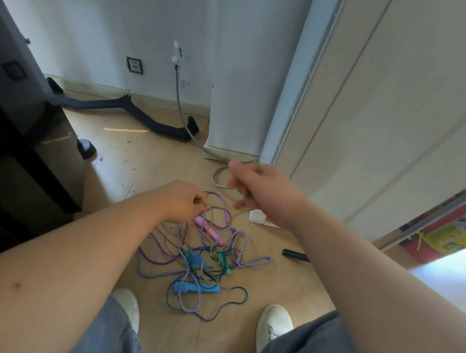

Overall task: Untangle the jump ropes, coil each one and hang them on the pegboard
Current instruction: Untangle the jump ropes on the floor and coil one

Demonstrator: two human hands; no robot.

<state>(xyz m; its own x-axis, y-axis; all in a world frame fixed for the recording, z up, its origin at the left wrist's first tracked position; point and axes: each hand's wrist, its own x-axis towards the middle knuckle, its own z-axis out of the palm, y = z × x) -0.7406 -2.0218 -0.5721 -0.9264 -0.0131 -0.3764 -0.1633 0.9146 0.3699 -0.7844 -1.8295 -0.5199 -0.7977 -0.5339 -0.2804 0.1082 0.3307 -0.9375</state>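
The task is at its beginning. The tangle of jump ropes (201, 264) lies on the tan tiled floor (144, 158), below the fingers of both hands and between the white shoes of the person.

The left hand (181, 202) has its fingers (198, 201) closed in a pinch on the thin purple cord (220, 197), which loops just beside them. A pink plastic handle (205, 227) hangs just under these fingers.

The right hand (257, 187) is raised, further from the pile, and blurred. Its fingers (235, 181) look curled. A pale thin strand (240, 209) runs down from under them, but I cannot tell if they really grip it.

Lower in the pile, well below both hands, are the purple-and-white striped braided rope (256, 260), the dark teal cord (235, 302), two light blue handles (195, 287) and a green handle (224, 262), all crossing each other.

In my judgement no rope is free yet, none is coiled, and none is hung. The pegboard is not in view. So the separating, the coiling and the hanging are all left to do
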